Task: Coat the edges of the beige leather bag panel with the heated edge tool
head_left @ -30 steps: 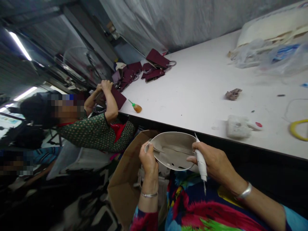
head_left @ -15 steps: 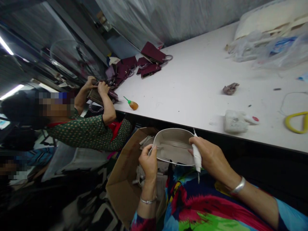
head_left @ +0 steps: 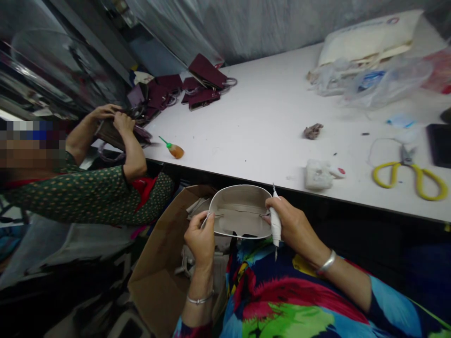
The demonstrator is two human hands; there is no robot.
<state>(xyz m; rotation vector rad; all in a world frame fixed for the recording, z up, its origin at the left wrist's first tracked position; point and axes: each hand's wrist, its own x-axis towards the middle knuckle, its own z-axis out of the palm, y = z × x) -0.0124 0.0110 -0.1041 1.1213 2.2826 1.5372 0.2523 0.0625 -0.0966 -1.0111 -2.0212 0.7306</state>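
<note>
A pale grey-beige handbag (head_left: 241, 211) is held with its mouth spread wide, so its inside faces me. My left hand (head_left: 200, 239) pinches the left end of its rim. At the right end, my right hand (head_left: 294, 225) grips the rim between thumb and fingers. That same hand also carries a slim tool wrapped in white (head_left: 276, 223), with a thin metal tip sticking out at each end. The bag's underside is out of sight.
A cardboard box (head_left: 158, 263) with pale pieces stands below the bag. On the white table (head_left: 260, 126) lie yellow-handled scissors (head_left: 407, 164), a small orange bottle (head_left: 175, 150), a lumpy whitish block (head_left: 317, 174) and maroon bags (head_left: 207, 75). At the left, a co-worker (head_left: 88, 188) handles a dark bag.
The view has swung right, so the whole scissors show and everything sits further left. Both hands keep the same hold on the handbag, which has barely changed.
</note>
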